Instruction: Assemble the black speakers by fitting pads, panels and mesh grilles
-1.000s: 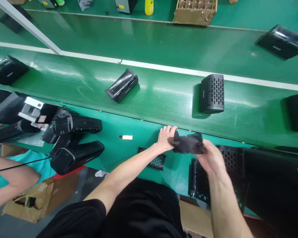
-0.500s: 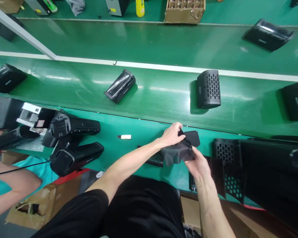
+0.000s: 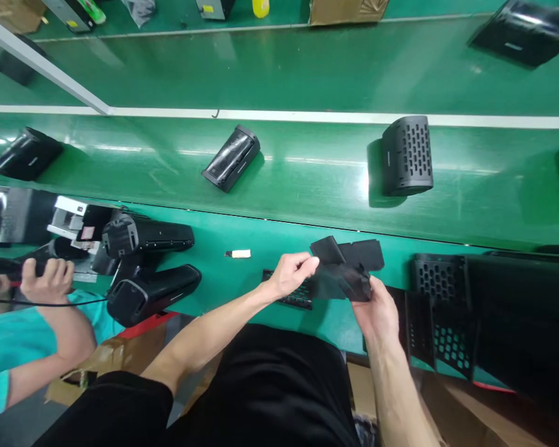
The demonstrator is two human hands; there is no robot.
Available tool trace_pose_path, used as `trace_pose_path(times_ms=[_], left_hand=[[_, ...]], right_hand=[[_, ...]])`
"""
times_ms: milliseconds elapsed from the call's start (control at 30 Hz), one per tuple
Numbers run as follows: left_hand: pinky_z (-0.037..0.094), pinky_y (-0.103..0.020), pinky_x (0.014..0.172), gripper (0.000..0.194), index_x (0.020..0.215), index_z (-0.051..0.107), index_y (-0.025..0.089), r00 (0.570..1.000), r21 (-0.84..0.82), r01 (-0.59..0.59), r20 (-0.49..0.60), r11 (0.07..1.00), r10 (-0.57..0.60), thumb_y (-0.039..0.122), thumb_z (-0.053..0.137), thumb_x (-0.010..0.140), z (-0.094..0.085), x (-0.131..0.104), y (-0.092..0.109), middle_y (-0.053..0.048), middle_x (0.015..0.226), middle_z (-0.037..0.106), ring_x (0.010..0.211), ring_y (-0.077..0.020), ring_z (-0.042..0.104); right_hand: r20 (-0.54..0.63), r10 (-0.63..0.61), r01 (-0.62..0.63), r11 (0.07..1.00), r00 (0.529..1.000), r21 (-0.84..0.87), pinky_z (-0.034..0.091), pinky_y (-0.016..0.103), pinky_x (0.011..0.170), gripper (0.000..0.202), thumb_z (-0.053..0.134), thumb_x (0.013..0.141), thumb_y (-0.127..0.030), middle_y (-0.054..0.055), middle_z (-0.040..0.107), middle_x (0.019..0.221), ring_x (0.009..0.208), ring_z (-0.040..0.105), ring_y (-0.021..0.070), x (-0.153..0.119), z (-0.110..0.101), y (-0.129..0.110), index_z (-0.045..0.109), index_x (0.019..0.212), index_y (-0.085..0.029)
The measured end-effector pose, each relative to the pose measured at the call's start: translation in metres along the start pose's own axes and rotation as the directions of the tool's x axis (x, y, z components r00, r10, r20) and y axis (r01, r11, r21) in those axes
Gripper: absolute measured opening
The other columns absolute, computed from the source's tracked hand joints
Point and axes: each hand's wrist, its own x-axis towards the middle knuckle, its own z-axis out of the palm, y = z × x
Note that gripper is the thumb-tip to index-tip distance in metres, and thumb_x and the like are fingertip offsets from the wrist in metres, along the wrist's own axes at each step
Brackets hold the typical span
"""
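A thin, partly see-through black mesh sheet (image 3: 330,283) stretches between my two hands over the green bench. My left hand (image 3: 292,274) pinches its left end between thumb and fingers. At the other end my right hand (image 3: 376,304) grips a bunched, darker part of the sheet. Just behind it are flat black pieces (image 3: 364,254); whether they touch the sheet I cannot tell. Beneath my left hand and the mesh lies a black perforated grille panel (image 3: 298,297), partly covered.
Black speaker housings (image 3: 233,158) rest on the green conveyor (image 3: 307,180) beyond the bench. More housings (image 3: 153,292) lie at left, near a co-worker's hand (image 3: 49,282). Black perforated panels (image 3: 440,279) stand at right. A small cutter-like tool (image 3: 238,254) lies on the bench.
My left hand has moved left and down, pulling the black sheet out wider. My right hand stays near its place. At left, a co-worker's hand holding a dark object has come into view.
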Motion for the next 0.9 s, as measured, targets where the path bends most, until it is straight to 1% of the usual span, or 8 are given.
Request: trace_pose_path(times_ms=[100, 233, 367, 433, 533, 600, 733, 900], left_hand=[[0.055, -0.031, 0.081, 0.065, 0.107, 0.07, 0.016, 0.961, -0.323, 0.205, 0.247, 0.924, -0.127, 0.075, 0.075, 0.081, 0.003, -0.033, -0.018, -0.009, 0.101, 0.073, 0.091, -0.02, 0.068], [0.056, -0.032, 0.085, 0.069, 0.123, 0.07, 0.016, 0.956, -0.484, 0.293, 0.12, 0.825, -0.269, 0.062, 0.088, 0.075, 0.01, -0.058, -0.044, -0.012, 0.118, 0.074, 0.1, -0.0213, 0.07], [0.058, -0.034, 0.067, 0.066, 0.122, 0.074, 0.013, 0.888, -0.62, 0.444, 0.205, 0.647, -0.412, 0.058, 0.087, 0.076, -0.003, -0.069, -0.045, -0.016, 0.107, 0.078, 0.082, -0.0238, 0.073], [0.059, -0.034, 0.066, 0.057, 0.117, 0.076, 0.012, 0.861, -0.647, 0.501, 0.309, 0.575, -0.403, 0.05, 0.087, 0.077, -0.012, -0.071, -0.039, -0.017, 0.105, 0.079, 0.083, -0.0259, 0.075], [0.059, -0.035, 0.068, 0.045, 0.112, 0.078, 0.012, 0.836, -0.665, 0.547, 0.399, 0.508, -0.377, 0.044, 0.082, 0.081, -0.02, -0.073, -0.03, -0.019, 0.105, 0.08, 0.083, -0.026, 0.075], [0.058, -0.035, 0.07, 0.041, 0.112, 0.079, 0.013, 0.832, -0.665, 0.551, 0.393, 0.504, -0.392, 0.042, 0.078, 0.084, -0.024, -0.074, -0.029, -0.017, 0.104, 0.08, 0.081, -0.0247, 0.075], [0.055, -0.032, 0.08, 0.031, 0.105, 0.08, 0.013, 0.85, -0.653, 0.494, 0.225, 0.573, -0.476, 0.034, 0.078, 0.083, -0.031, -0.075, -0.039, -0.013, 0.101, 0.081, 0.088, -0.0224, 0.074], [0.056, -0.033, 0.083, 0.028, 0.105, 0.08, 0.012, 0.812, -0.685, 0.518, 0.205, 0.513, -0.547, 0.026, 0.078, 0.081, -0.033, -0.076, -0.051, -0.014, 0.105, 0.081, 0.092, -0.0229, 0.075]], right_hand=[[0.063, -0.134, 0.147, 0.944, 0.989, -0.297, 0.055, 0.043, 0.101, 0.026, 0.079, 0.087, -0.051, 0.004, 0.079, 0.101, 0.101, 0.072, 0.0242, -0.037, 0.016, 0.014, 0.078, 0.092, -0.026], [0.374, -0.044, 0.254, 0.806, 0.927, -0.534, 0.049, 0.045, 0.109, 0.025, 0.074, 0.092, -0.051, 0.009, 0.077, 0.122, 0.117, 0.066, 0.0303, -0.073, 0.026, 0.03, 0.082, 0.089, -0.028], [0.121, -0.105, 0.147, 0.894, 0.987, -0.423, 0.053, 0.042, 0.101, 0.028, 0.085, 0.082, -0.051, 0.005, 0.078, 0.111, 0.108, 0.068, 0.0271, -0.065, 0.014, 0.033, 0.079, 0.1, -0.031], [0.125, 0.102, -0.065, 0.961, 0.987, -0.268, 0.054, 0.044, 0.098, 0.047, 0.09, 0.072, -0.057, 0.006, 0.078, 0.116, 0.112, 0.069, 0.0285, -0.054, 0.01, 0.035, 0.077, 0.11, -0.032], [0.409, 0.486, -0.471, 0.87, 0.772, -0.144, 0.058, 0.05, 0.091, 0.065, 0.086, 0.07, -0.07, 0.01, 0.079, 0.114, 0.108, 0.074, 0.0335, -0.048, 0.007, 0.043, 0.076, 0.119, -0.03], [0.481, 0.552, -0.555, 0.818, 0.681, -0.153, 0.06, 0.045, 0.08, 0.058, 0.092, 0.069, -0.061, 0.008, 0.08, 0.099, 0.088, 0.076, 0.0292, -0.049, 0.004, 0.05, 0.078, 0.114, -0.026], [0.381, 0.555, -0.541, 0.827, 0.74, -0.155, 0.055, 0.027, 0.057, 0.033, 0.099, 0.069, -0.035, -0.007, 0.059, 0.056, 0.046, 0.054, 0.0112, -0.046, -0.004, 0.059, 0.073, 0.085, -0.023], [0.369, 0.508, -0.483, 0.86, 0.778, -0.164, 0.062, 0.031, 0.071, 0.035, 0.099, 0.07, -0.039, -0.001, 0.074, 0.08, 0.07, 0.07, 0.0155, -0.039, 0.005, 0.059, 0.073, 0.087, -0.022]])
